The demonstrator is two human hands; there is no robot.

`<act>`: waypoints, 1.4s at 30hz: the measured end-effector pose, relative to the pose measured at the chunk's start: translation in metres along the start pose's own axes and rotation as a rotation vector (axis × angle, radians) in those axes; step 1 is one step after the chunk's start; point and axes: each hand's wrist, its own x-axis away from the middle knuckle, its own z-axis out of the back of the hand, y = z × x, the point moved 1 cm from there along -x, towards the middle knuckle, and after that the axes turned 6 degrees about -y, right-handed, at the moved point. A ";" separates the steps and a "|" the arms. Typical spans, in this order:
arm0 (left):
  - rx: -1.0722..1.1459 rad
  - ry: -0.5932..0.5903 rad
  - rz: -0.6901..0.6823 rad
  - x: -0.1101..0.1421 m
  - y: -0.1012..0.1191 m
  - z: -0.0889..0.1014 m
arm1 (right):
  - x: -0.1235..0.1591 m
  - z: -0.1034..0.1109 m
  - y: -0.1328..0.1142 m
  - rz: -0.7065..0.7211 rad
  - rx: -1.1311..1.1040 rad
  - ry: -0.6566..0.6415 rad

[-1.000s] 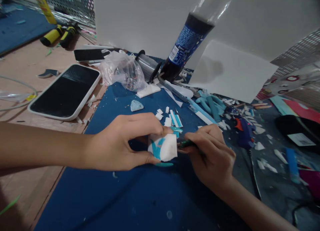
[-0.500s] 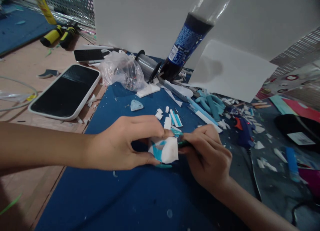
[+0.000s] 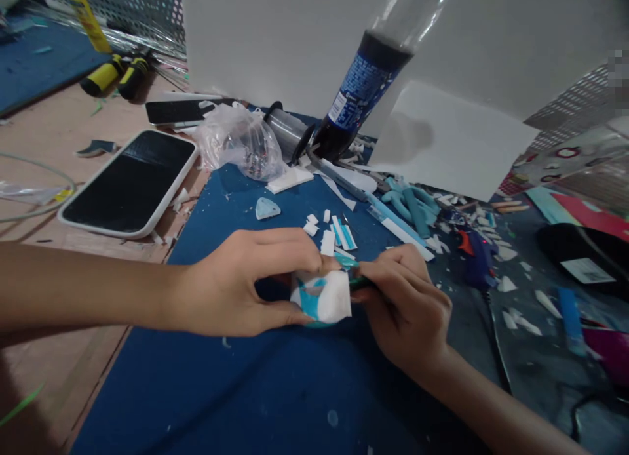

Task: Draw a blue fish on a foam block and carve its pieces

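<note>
Thumb and fingers of my left hand [image 3: 250,281] pinch a small white block with blue patches [image 3: 334,297] above the blue mat [image 3: 221,396]. My right hand [image 3: 407,297] is closed around a thin dark tool [image 3: 361,283], whose end meets the right side of the block; its tip is hidden, so I cannot tell its kind. Just beyond the hands lie white and blue-striped offcuts [image 3: 343,232] and a pale blue rounded triangular piece [image 3: 268,208].
A phone [image 3: 130,183] lies at left. Behind stand a tilted bottle of dark drink [image 3: 361,81], a spool [image 3: 287,132] and a plastic bag [image 3: 240,140]. Blue-handled pliers [image 3: 413,202], a glue gun [image 3: 476,255] with its cord, and many scraps lie at right.
Both hands keep nearly the same place on the block. My left thumb sits slightly closer under it, and the whole view has shifted a little.
</note>
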 end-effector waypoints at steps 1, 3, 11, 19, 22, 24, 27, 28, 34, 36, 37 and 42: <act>0.007 0.004 -0.007 0.000 0.000 0.000 | 0.000 0.001 0.000 0.003 0.000 -0.002; 0.014 0.009 -0.015 0.000 0.001 0.001 | 0.000 0.002 0.002 0.009 0.006 -0.007; 0.038 0.032 0.004 0.000 0.001 0.002 | 0.002 0.003 0.010 0.031 0.010 -0.004; -0.013 0.022 0.014 0.001 -0.001 0.001 | 0.001 0.001 0.006 0.029 0.024 0.010; -0.019 0.021 0.013 0.001 -0.001 0.001 | 0.000 0.001 0.006 0.029 0.018 0.018; -0.022 0.010 0.011 0.001 -0.001 0.001 | 0.000 0.000 0.006 0.030 0.012 0.023; -0.023 -0.002 0.010 0.001 -0.002 0.000 | 0.000 0.000 0.006 0.037 0.013 0.029; -0.019 0.001 0.007 0.002 -0.002 0.000 | 0.000 0.000 0.006 0.040 0.016 0.032; -0.006 -0.009 0.023 0.000 0.000 -0.001 | 0.000 -0.001 0.006 0.026 0.045 0.033; -0.003 -0.019 0.038 -0.001 0.002 0.000 | 0.001 0.000 0.006 0.009 0.041 0.036; -0.003 -0.022 0.042 -0.001 0.003 0.000 | 0.001 0.000 0.006 0.002 0.038 0.039; -0.008 -0.025 0.038 -0.001 0.004 0.002 | 0.004 0.002 0.009 -0.008 0.048 0.034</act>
